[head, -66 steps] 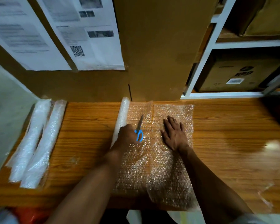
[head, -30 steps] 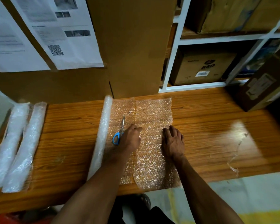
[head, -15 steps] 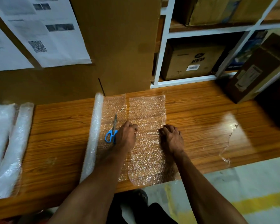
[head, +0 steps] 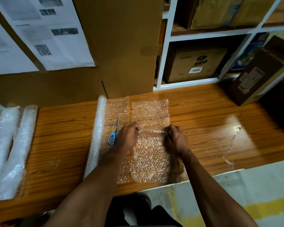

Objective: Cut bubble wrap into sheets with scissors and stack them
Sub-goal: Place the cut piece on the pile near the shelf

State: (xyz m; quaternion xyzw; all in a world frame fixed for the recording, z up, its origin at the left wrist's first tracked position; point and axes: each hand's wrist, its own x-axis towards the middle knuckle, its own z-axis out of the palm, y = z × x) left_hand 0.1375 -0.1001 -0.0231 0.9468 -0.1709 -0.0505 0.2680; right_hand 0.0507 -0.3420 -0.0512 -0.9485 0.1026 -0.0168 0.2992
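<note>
My left hand [head: 127, 136] and my right hand [head: 176, 138] both sit at the middle of the cut sheet [head: 150, 141], one at each side edge. The fingers of each are curled in and pinching the wrap, and between them a fold runs straight across the sheet, raised a little off the table [head: 211, 122]. The far half of the sheet lies flat beyond my knuckles; the near half runs back under my wrists and its end hangs just over the table's front edge.

Taking the sheet as the landmark: the scissors [head: 114, 131] lie just to its left, touching the outer side of my left hand, blue handles toward me and blades pointing away. They rest on the unrolled strip [head: 116, 108] that lies beside the sheet, parted from it by a thin gap of bare wood. Left of that strip is the roll [head: 97, 133] it comes from, running front to back. Well off to the left, at the table's end, lie two more rolls [head: 11, 145] side by side. Behind the sheet stands a big carton [head: 121, 46], and to the right of it a white shelf [head: 164, 63] with boxes.
</note>
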